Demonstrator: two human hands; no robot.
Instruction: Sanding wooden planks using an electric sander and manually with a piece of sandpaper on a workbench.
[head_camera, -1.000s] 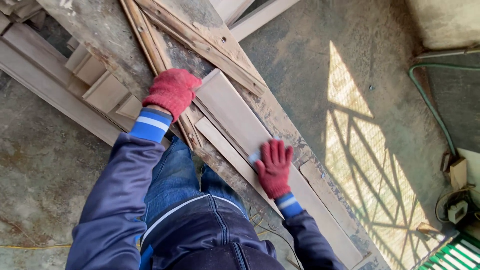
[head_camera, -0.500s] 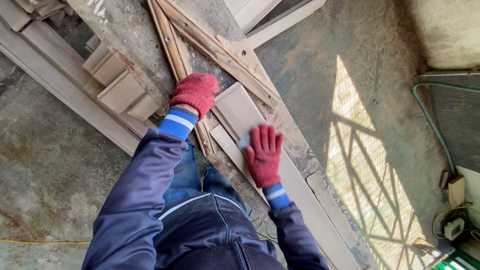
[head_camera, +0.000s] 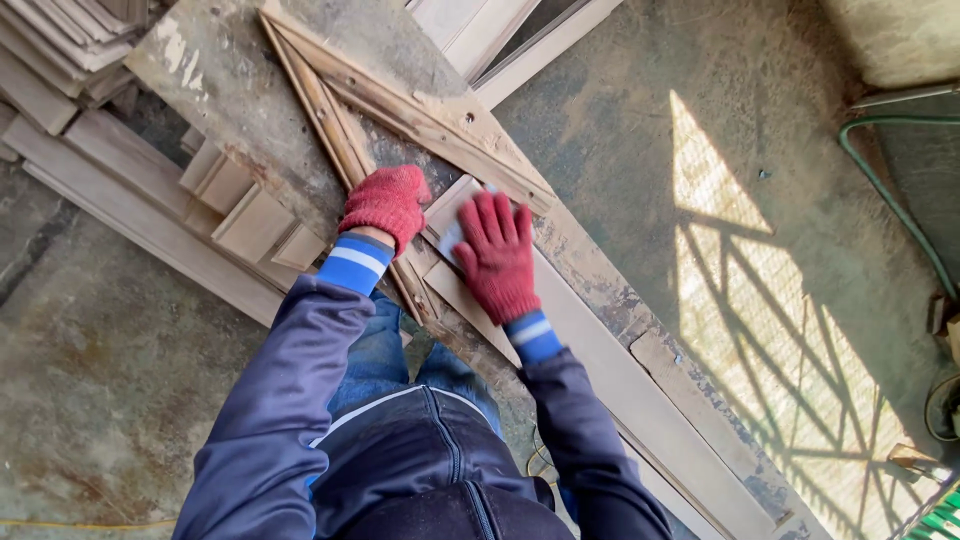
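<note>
Since the earlier frames the right hand (head_camera: 497, 258) has slid up the board (head_camera: 600, 360) from its middle toward the top end, and now lies just beside the left hand (head_camera: 388, 204); the camera has drifted too, so the bench (head_camera: 240, 90) sits a little differently in view

Both hands wear red knit gloves. Right fingers are spread wide and pressed flat, palm down, on a small pale sanding pad (head_camera: 449, 238) whose edge peeks out at the thumb side; the pad lies on the board's upper end. Left fingers are curled in a loose fist, resting against the board's end and the worn slat (head_camera: 330, 120) beside it, bracing rather than gripping

The board lies flat along the scuffed bench, running diagonally from the hands down toward the lower right. It looks like a long, thin, planed strip of wood: stiff along its length, fairly light, smooth and probably dusty, so likely to skid under a sliding palm unless it is pinned at one end. Its edges look the best place to grip; lifted by one end alone it would probably sag or swing

More pale boards are stacked (head_camera: 60, 40) at upper left, a green hose (head_camera: 890, 190) curves at right, and sunlight throws a lattice shadow on the concrete floor (head_camera: 760, 300)
</note>
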